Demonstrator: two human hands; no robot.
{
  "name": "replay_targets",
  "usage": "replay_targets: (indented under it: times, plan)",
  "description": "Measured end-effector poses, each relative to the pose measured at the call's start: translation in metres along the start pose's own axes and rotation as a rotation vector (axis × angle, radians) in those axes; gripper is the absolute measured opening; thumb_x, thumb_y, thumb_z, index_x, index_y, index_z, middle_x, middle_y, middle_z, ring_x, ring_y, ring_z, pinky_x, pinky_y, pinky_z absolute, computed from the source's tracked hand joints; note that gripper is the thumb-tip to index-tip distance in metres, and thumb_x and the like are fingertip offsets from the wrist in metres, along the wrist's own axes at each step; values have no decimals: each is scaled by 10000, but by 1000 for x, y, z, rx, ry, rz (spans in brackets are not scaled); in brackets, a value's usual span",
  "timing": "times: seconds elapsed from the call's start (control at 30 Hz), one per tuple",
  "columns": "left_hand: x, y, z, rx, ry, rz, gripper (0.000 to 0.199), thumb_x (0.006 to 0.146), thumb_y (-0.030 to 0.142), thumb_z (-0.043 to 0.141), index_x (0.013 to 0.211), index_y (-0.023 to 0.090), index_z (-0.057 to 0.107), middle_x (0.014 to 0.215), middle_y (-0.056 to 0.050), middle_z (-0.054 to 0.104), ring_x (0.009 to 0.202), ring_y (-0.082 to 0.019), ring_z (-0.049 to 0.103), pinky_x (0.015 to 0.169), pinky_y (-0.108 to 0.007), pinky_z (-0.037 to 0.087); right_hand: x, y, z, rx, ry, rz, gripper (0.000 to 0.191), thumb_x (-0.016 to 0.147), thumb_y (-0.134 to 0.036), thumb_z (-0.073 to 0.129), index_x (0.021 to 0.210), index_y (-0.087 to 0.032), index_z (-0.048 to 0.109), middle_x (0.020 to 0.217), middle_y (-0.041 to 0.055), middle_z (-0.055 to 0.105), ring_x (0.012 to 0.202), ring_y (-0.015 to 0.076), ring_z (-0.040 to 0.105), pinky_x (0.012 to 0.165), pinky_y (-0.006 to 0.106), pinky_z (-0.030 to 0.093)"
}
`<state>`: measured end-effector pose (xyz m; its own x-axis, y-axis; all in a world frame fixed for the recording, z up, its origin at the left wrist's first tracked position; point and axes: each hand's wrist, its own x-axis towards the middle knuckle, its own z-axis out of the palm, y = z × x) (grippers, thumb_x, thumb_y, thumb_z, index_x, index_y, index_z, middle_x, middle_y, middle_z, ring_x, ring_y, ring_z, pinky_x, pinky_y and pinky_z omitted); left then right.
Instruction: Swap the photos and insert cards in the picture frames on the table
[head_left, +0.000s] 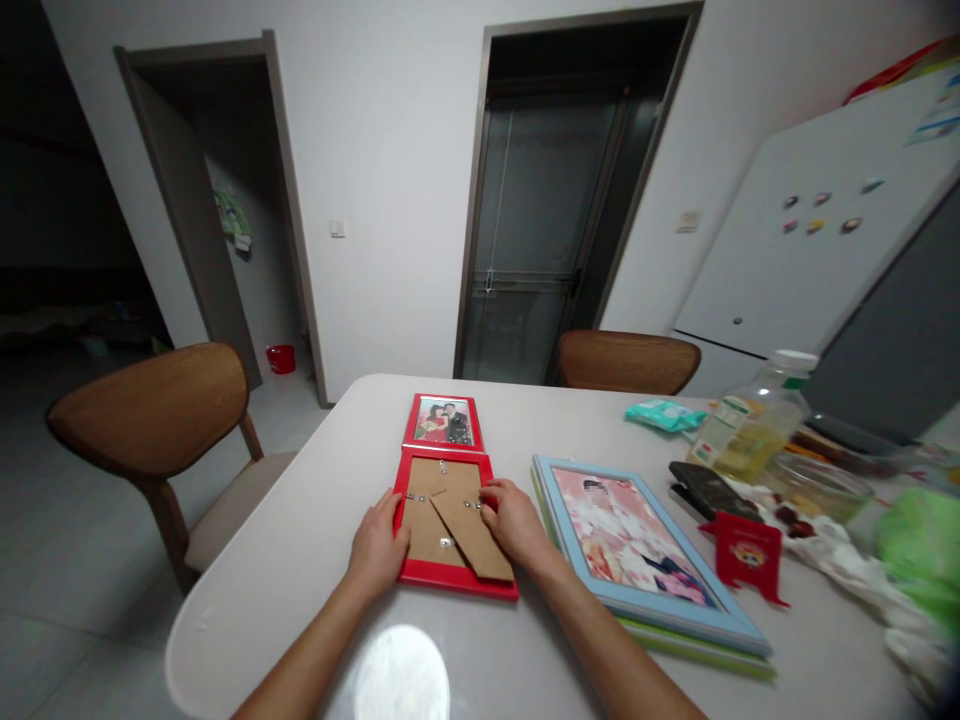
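A red photo frame (420, 572) lies face down on the table, its brown backing board (424, 520) showing with small metal clips and a slanted stand leg (476, 545). My left hand (379, 545) grips the frame's left edge, thumb over the backing and fingers along the side. On the right edge, my right hand (514, 520) is closed, its fingertips at the metal clip (472, 505) there. Touching the far edge is a second red photo frame (478, 425), face up with a picture of two people.
Right of my hands, a light blue photo frame (731, 622) rests on a green one (697, 645). Beyond are a dark phone-like object (712, 490), red packet (748, 555), bottle (754, 420), glass bowl (817, 487) and teal pack (664, 414). Chairs stand left (157, 405) and behind (630, 360).
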<state>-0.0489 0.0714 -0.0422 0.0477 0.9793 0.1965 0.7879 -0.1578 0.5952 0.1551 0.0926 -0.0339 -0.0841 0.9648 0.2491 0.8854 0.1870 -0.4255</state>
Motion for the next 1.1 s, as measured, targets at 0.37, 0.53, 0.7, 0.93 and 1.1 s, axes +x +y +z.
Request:
replay_targets:
  times: [0.37, 0.53, 0.7, 0.93, 1.1]
  plan:
    - [-10, 0, -3, -22, 27, 15, 439, 724, 100, 383, 1157, 144, 441, 1249, -74, 455, 1136, -165, 414, 969, -287, 284, 2, -8, 3, -63, 91, 83, 263, 772, -236, 412, 894, -148, 627, 934, 103, 569, 828, 183, 525, 716, 262, 373]
    - [-15, -3, 0, -46, 41, 33, 478, 699, 87, 394, 1173, 134, 418, 1221, -73, 480, 1113, -165, 435, 959, -271, 301, -5, -40, 1, 44, 30, -130, 269, 765, -258, 449, 959, -166, 611, 1025, 73, 582, 957, 178, 492, 838, 257, 336]
    - [-15, -4, 0, -41, 52, 40, 483, 690, 75, 390, 1170, 120, 419, 1215, -84, 484, 1114, -172, 433, 966, -280, 297, 4, -78, 19, 5, -128, -171, 213, 756, -233, 457, 809, -155, 648, 820, 86, 645, 776, 169, 565, 709, 246, 373]
    - [-14, -4, 1, -15, 59, 53, 469, 678, 57, 395, 1140, 117, 448, 1201, -84, 494, 1109, -177, 434, 972, -288, 295, 23, -87, 39, -67, -70, -62, 260, 761, -184, 402, 758, -92, 646, 839, 177, 622, 794, 226, 559, 687, 295, 373]
    - [-19, -3, 0, 5, 68, 71, 463, 683, 50, 386, 1140, 92, 447, 1191, -104, 494, 1088, -190, 443, 964, -298, 304, 24, -86, 32, -2, -105, -71, 272, 768, -174, 388, 831, -91, 639, 827, 158, 636, 762, 202, 572, 665, 272, 387]
